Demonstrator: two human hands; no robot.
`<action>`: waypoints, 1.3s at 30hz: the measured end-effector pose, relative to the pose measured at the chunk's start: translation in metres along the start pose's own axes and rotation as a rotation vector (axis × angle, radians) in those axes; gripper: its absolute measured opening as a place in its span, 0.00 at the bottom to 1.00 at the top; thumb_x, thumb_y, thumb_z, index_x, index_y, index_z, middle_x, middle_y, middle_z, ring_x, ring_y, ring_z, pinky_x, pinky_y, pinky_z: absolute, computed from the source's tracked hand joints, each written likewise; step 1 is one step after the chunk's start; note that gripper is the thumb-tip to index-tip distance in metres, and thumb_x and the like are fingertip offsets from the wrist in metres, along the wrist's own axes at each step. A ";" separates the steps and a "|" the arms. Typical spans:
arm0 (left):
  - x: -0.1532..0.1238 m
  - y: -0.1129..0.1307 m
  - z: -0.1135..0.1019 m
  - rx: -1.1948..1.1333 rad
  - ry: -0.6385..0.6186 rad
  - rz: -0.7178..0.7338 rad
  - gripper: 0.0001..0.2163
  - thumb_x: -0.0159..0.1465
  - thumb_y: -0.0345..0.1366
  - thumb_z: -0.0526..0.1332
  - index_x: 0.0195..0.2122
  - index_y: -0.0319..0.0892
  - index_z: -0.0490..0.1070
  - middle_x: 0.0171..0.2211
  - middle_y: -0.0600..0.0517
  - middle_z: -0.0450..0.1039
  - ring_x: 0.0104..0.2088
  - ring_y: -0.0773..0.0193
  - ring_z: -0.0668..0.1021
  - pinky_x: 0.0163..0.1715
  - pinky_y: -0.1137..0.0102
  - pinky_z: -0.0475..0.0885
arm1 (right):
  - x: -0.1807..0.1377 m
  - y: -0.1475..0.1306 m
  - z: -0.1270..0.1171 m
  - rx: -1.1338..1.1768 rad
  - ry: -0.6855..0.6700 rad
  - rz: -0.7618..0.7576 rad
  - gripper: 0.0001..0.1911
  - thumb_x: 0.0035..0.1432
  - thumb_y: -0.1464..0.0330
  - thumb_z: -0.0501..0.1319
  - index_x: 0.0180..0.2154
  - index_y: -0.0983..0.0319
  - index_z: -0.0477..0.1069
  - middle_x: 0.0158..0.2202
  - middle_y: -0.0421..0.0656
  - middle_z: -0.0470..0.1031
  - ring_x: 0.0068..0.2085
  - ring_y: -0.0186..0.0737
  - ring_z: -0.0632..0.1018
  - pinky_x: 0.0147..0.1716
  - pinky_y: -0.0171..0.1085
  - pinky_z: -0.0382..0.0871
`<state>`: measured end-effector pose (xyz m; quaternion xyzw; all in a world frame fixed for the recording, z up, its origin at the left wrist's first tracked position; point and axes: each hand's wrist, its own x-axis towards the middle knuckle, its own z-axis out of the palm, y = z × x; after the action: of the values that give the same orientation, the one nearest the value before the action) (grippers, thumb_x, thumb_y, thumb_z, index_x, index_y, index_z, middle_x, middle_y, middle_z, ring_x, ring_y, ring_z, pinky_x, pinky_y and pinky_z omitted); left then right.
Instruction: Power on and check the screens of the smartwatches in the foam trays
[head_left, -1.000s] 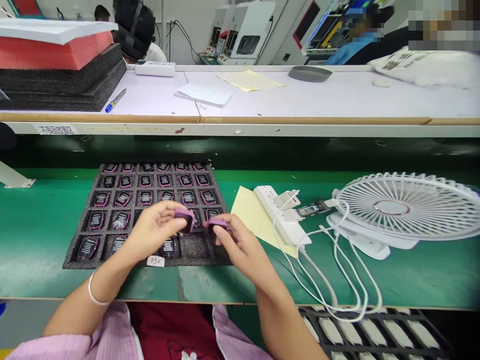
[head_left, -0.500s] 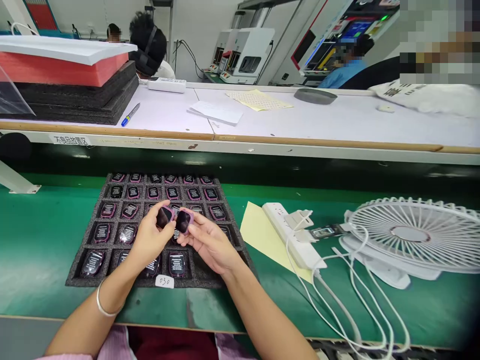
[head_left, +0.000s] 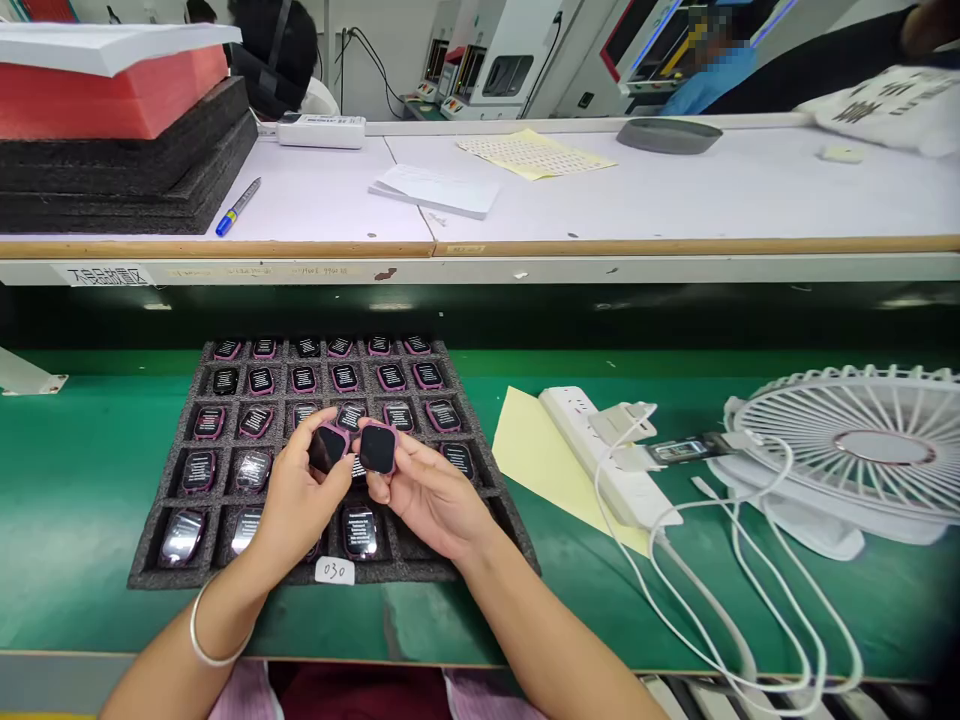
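Observation:
My left hand (head_left: pixel 301 490) is closed on a smartwatch body with a dark screen and purple rim (head_left: pixel 328 447). Close beside it, my right hand (head_left: pixel 431 495) pinches a second smartwatch body (head_left: pixel 378 448), its black screen turned up toward me. Both are held above a dark grey foam tray (head_left: pixel 169 478) divided into square compartments. Several similar watch bodies lie in the tray, many with white text on their screens, such as one watch (head_left: pixel 361 531) at the front. A white label (head_left: pixel 334 571) marked 030 sits at the tray's front edge. My hands hide some middle compartments.
Right of the tray are a yellow sheet (head_left: pixel 517 450), a white power strip (head_left: pixel 559 410) with plugs and looping cables, and a white fan (head_left: pixel 840 440). A raised shelf behind holds stacked foam (head_left: pixel 127 195), a pen (head_left: pixel 238 207) and papers (head_left: pixel 439 190). People are beyond it.
The camera view has shifted slightly. The right hand's watch has moved a little to the right and its screen now faces me more squarely. Both hands keep their hold.

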<state>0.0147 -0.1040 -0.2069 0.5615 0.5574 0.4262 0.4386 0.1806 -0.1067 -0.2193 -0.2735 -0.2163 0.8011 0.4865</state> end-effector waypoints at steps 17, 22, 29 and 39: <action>-0.001 0.006 0.003 -0.024 0.002 -0.011 0.22 0.59 0.39 0.63 0.54 0.40 0.69 0.35 0.52 0.75 0.34 0.64 0.76 0.35 0.70 0.72 | -0.003 0.005 -0.003 -0.066 -0.122 0.004 0.23 0.54 0.62 0.72 0.52 0.56 0.77 0.39 0.42 0.75 0.31 0.33 0.72 0.36 0.38 0.69; -0.002 0.006 0.002 -0.016 0.002 -0.004 0.22 0.58 0.38 0.63 0.55 0.41 0.69 0.35 0.52 0.75 0.32 0.65 0.75 0.34 0.71 0.71 | -0.002 0.006 -0.004 -0.070 -0.125 -0.004 0.24 0.53 0.62 0.73 0.52 0.56 0.77 0.39 0.42 0.75 0.32 0.35 0.72 0.36 0.38 0.69; -0.002 0.007 0.002 0.001 0.004 0.019 0.22 0.59 0.38 0.63 0.55 0.40 0.69 0.36 0.51 0.76 0.32 0.65 0.76 0.34 0.71 0.72 | -0.003 0.004 -0.004 -0.084 -0.144 -0.005 0.24 0.53 0.62 0.73 0.52 0.56 0.76 0.38 0.41 0.75 0.31 0.34 0.72 0.36 0.38 0.69; -0.005 0.005 0.002 -0.004 -0.018 0.000 0.23 0.60 0.37 0.62 0.57 0.41 0.68 0.34 0.53 0.74 0.28 0.67 0.73 0.28 0.73 0.70 | -0.004 0.003 -0.003 -0.094 -0.123 0.004 0.25 0.52 0.61 0.73 0.52 0.58 0.76 0.36 0.41 0.75 0.30 0.35 0.71 0.35 0.38 0.69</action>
<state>0.0179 -0.1089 -0.2027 0.5645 0.5524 0.4224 0.4448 0.1817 -0.1109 -0.2222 -0.2467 -0.2824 0.8064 0.4572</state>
